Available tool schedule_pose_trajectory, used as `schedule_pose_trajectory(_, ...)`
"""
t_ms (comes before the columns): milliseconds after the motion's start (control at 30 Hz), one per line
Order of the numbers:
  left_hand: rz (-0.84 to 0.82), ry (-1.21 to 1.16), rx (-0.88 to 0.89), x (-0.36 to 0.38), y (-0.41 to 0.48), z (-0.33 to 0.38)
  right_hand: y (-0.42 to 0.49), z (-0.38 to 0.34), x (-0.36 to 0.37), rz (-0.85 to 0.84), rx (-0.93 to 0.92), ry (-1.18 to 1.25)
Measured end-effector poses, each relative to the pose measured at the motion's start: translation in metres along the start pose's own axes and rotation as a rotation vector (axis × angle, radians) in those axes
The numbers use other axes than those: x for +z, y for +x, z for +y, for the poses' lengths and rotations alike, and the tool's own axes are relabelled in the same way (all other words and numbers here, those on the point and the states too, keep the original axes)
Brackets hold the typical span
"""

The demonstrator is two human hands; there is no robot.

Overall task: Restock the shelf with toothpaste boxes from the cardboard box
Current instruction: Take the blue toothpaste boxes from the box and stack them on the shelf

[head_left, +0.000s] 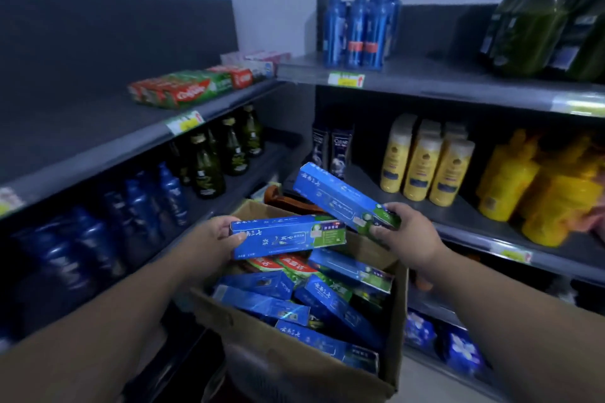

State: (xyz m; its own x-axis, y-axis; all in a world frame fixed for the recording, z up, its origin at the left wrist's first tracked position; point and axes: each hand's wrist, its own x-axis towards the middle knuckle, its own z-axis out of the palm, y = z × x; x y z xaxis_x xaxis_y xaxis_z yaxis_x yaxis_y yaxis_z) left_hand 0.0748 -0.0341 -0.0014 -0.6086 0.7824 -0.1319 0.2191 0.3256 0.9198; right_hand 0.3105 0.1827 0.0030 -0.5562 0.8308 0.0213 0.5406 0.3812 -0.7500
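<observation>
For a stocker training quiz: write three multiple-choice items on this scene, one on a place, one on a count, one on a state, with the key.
1. Where do the cream-yellow bottles stand?
A. On the floor
B. On the right shelf, below the blue pump bottles
C. On the top left shelf

2. How many toothpaste boxes do the hands hold?
A. One
B. Three
C. Two

3. The cardboard box is:
A. Open, toothpaste boxes inside
B. Taped shut
C. Open and empty

Key: 1 B, they stand one level under the pumps. 2 C, the left hand grips one, the right hand another. 3 A, blue boxes lie piled inside.
</observation>
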Motion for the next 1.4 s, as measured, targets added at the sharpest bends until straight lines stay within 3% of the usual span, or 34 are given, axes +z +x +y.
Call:
schedule_pose_trajectory(467, 0.582, -0.09, 0.038, -0.143, -0.176, 0.023, -0.043, -0.179, 0.056, -0.412, -0.473, 0.273)
schedule_pose_trajectory(867, 0.923, -0.023, 0.157, -0.348, -0.25, 0.015, -0.048, -0.376, 0.164, -0.34, -0.683, 0.417)
schedule_pose_trajectory(1000, 0.905, -0.015, 0.121, -0.409, -0.266, -0.004, -0.05, -0.416, 0.197, -0.452, -0.699, 0.395)
schedule_pose_trajectory(1233, 0.613, 0.167, -0.031, -0.429, -0.27, -0.034, -0.041, -0.456, 0.231, -0.448, -0.649, 0.282)
schedule_pose_trajectory(1400, 0.731, 0.216, -0.073, -0.415, -0.249, -0.063, -0.034, -0.467, 0.253, -0.424, -0.649, 0.21)
